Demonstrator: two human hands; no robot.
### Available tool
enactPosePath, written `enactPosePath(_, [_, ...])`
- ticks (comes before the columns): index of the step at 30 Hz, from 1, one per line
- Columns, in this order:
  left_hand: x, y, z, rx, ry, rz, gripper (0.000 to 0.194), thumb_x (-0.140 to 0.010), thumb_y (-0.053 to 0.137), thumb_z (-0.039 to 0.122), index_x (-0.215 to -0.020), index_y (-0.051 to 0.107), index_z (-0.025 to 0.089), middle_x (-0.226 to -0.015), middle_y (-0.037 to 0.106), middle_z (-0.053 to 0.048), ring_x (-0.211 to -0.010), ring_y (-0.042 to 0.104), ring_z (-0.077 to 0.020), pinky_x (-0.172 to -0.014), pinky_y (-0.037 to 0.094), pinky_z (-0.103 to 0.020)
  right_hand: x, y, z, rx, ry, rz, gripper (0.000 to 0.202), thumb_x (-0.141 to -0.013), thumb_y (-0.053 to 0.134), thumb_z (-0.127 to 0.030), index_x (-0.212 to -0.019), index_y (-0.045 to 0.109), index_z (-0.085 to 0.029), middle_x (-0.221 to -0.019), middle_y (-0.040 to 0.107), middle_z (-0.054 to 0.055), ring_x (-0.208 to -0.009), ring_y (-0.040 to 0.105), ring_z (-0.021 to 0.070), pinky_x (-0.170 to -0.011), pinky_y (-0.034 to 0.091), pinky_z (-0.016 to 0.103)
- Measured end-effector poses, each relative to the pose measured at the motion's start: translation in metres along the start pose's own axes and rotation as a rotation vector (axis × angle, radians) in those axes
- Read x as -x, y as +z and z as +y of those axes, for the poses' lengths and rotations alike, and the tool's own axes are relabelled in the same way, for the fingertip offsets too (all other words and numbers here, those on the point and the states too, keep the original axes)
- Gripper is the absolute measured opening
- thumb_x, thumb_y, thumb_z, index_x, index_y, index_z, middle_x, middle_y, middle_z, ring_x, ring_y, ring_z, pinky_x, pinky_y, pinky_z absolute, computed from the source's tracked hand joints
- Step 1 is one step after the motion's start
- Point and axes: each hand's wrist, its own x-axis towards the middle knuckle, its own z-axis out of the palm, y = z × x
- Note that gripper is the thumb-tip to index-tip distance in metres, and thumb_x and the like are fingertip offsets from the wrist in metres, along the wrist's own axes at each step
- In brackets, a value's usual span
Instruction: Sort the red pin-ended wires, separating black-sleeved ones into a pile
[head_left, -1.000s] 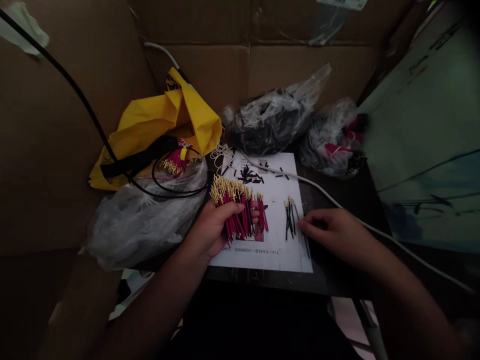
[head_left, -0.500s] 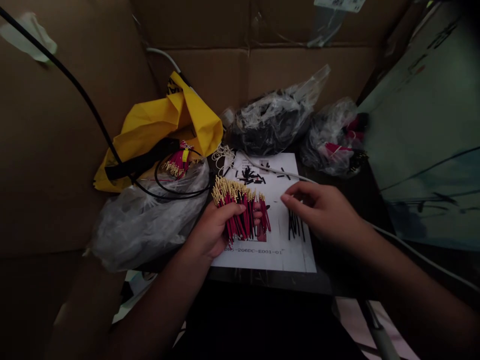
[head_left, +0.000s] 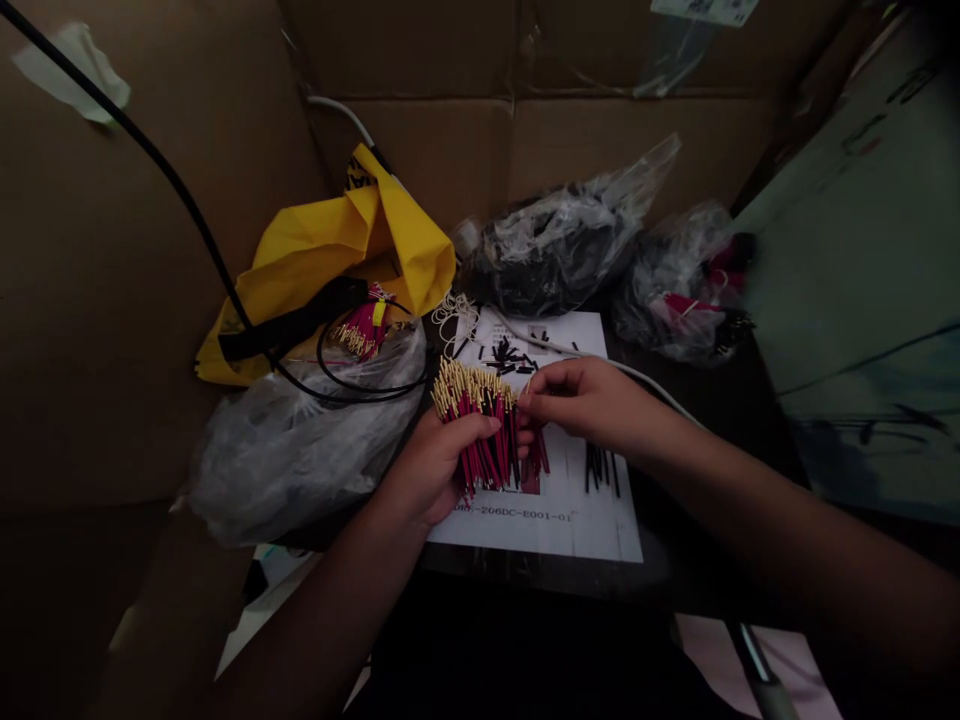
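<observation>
A thick bundle of short red and black wires with gold-coloured tips (head_left: 480, 425) is gripped in my left hand (head_left: 442, 465), thumb across the front. My right hand (head_left: 574, 400) is beside the bundle's right edge, thumb and forefinger pinched near the gold tips; what lies between them is too small to make out. Beneath both hands is a printed white sheet (head_left: 600, 530). Short black tube pieces (head_left: 506, 355) are scattered on its upper part. Longer black pieces (head_left: 600, 468) lie in a loose row below my right hand.
Clear plastic bags (head_left: 300, 450) lie at the left. A yellow bag (head_left: 315, 240) and another wire bundle (head_left: 364, 325) are behind them. At the back are a bag of black items (head_left: 555, 250) and a bag with red bundles (head_left: 675, 300). A pale cable (head_left: 622, 362) crosses the table. Cardboard walls (head_left: 420, 150) surround it.
My right hand has moved left, from above the row of black pieces to the bundle's edge. My left hand still holds the wires. The whole view has shifted slightly.
</observation>
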Motion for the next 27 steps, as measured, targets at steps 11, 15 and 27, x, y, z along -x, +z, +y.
enactPosePath(11, [0.001, 0.001, 0.001, 0.004, -0.013, 0.014, 0.029, -0.072, 0.068, 0.015, -0.101, 0.07, 0.007, -0.099, 0.075, -0.017, -0.084, 0.074, -0.0294, -0.07, 0.063, -0.039, 0.0, -0.024, -0.002, 0.498, -0.007, 0.226, 0.023, -0.079, 0.064, -0.039, -0.071, 0.067, -0.019, -0.058, 0.056, -0.002, -0.051, 0.044, 0.0104, -0.049, 0.032, 0.026])
enactPosePath(15, [0.002, 0.002, 0.002, 0.002, -0.005, 0.028, 0.031, -0.072, 0.068, 0.014, -0.102, 0.07, 0.007, -0.098, 0.075, -0.017, -0.083, 0.074, -0.0288, -0.072, 0.063, -0.039, 0.002, -0.016, 0.005, 0.822, -0.096, 0.279, 0.027, -0.084, 0.06, -0.042, -0.076, 0.072, -0.02, -0.067, 0.066, 0.003, -0.059, 0.054, 0.015, -0.056, 0.036, 0.029])
enactPosePath(27, [0.002, 0.001, 0.002, -0.008, -0.032, 0.004, 0.04, -0.072, 0.067, 0.015, -0.111, 0.067, 0.01, -0.078, 0.076, -0.012, -0.067, 0.073, -0.0261, -0.059, 0.061, -0.035, 0.003, 0.007, 0.006, -0.008, -0.026, -0.062, 0.02, -0.082, 0.07, -0.04, -0.086, 0.069, -0.02, -0.069, 0.072, 0.001, -0.067, 0.07, 0.0166, -0.069, 0.053, 0.03])
